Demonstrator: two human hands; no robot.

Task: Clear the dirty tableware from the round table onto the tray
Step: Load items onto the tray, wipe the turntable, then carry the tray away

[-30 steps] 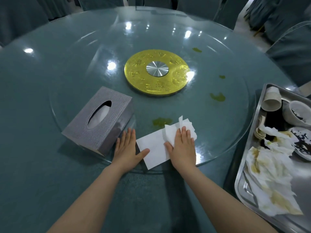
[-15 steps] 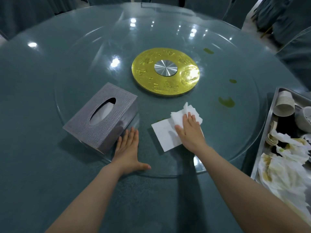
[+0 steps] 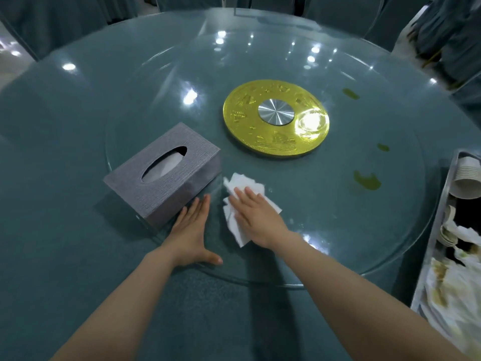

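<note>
— Under the right hand, what is pressed?
— A white tissue, by flat fingers. The left hand is laid flat beside it.
— And the tray?
— Far right of both hands, loaded.

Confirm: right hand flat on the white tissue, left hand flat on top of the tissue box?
Not quite. In the head view the left hand lies flat on the glass beside the tissue box, not on top. The right hand is flat on the white tissue.
</note>
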